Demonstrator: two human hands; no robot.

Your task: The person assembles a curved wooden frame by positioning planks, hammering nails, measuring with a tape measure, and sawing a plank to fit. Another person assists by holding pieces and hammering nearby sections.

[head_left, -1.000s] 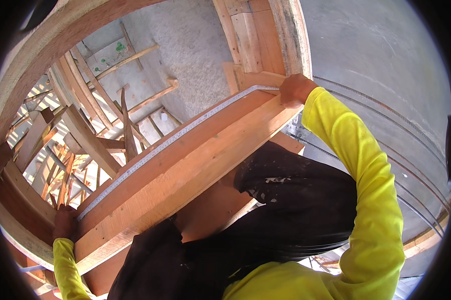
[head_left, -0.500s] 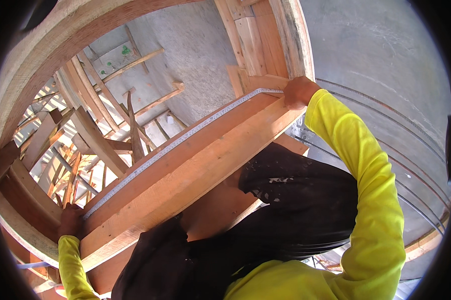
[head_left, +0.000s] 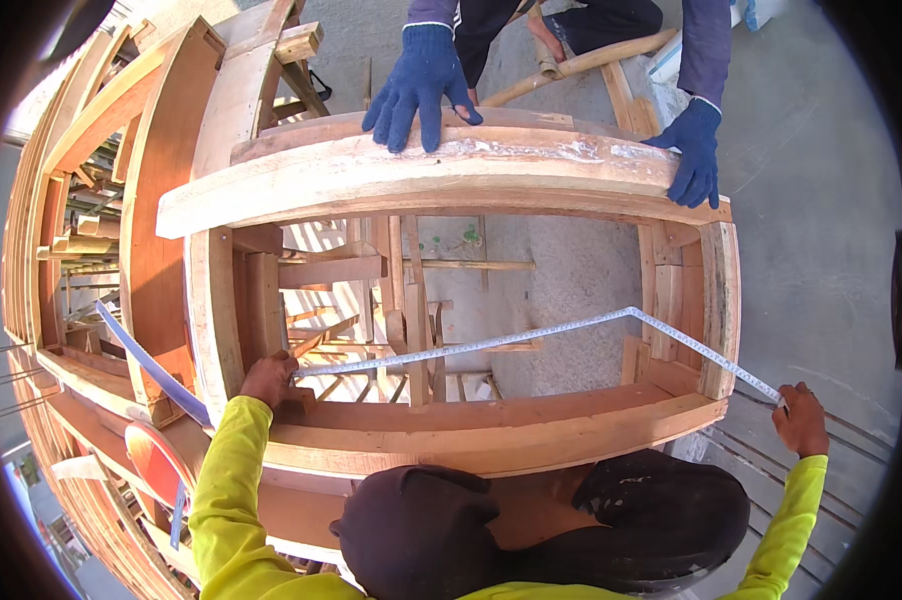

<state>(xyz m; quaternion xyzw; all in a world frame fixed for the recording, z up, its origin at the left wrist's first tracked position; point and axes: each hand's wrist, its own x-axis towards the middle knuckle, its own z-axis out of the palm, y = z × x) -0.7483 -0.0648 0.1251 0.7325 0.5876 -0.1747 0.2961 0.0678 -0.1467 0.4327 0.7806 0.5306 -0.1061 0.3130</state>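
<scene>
No packages, labels, signs, screens — none.

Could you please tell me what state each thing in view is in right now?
Tape measure: pulled out, bent across the frame opening.
Left hand: pinning one tape end on the frame.
Right hand: holding the other end outside the frame.
Wooden frame: open, unclad.
Co-worker's gloved hands: resting on the far beam.

- The big hole in the middle of the wooden frame [head_left: 451, 440] is open, but a tape measure [head_left: 531, 335] stretches across it.
- Slats [head_left: 411, 300] stand inside the hole.
- A co-worker's blue gloves [head_left: 421, 85] cover the far beam [head_left: 441, 175].
- The concrete floor [head_left: 811, 250] on the right is free.
</scene>
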